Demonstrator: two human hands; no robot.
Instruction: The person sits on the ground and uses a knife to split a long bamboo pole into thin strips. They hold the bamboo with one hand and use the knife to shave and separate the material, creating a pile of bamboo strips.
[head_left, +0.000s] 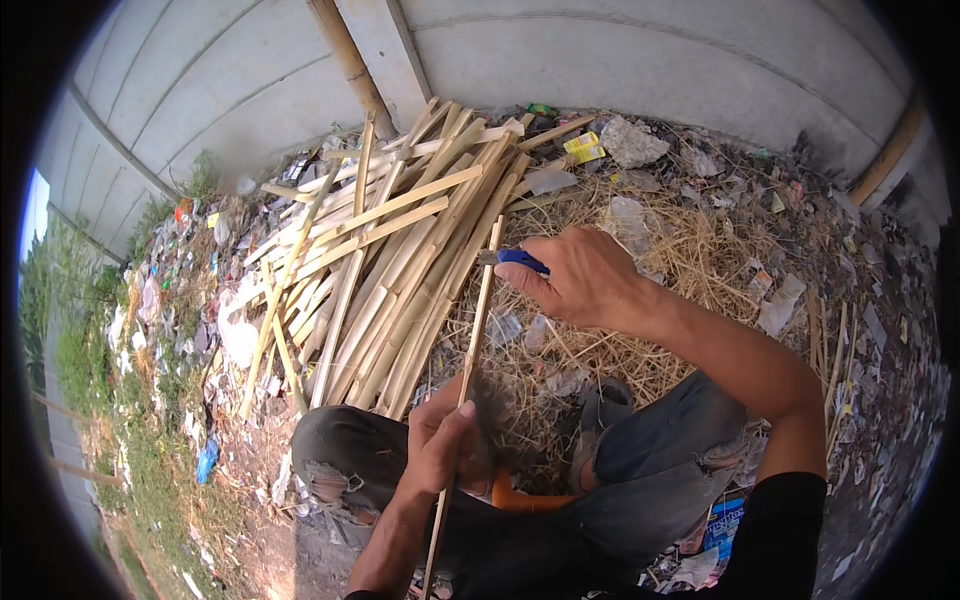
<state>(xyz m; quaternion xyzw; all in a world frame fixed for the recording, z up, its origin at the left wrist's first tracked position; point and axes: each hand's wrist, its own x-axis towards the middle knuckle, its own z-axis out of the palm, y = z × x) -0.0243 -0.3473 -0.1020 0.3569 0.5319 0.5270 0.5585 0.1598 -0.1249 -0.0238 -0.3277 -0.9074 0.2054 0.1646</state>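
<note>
My left hand point(440, 445) grips a long thin bamboo strip point(478, 320) near its lower part, over my left knee. The strip runs up and away from me. My right hand point(580, 275) is closed on a knife with a blue handle point(520, 260), and its blade end meets the strip near the upper end. A blurred dark wisp of shavings hangs beside the strip just above my left hand. My knees in torn grey jeans point(640, 450) fill the lower middle.
A pile of split bamboo strips point(390, 250) lies on the ground ahead, left of centre. A bamboo pole point(350, 65) leans on the grey concrete wall point(620, 50). Dry straw, plastic litter and paper scraps cover the ground; grass grows at the left.
</note>
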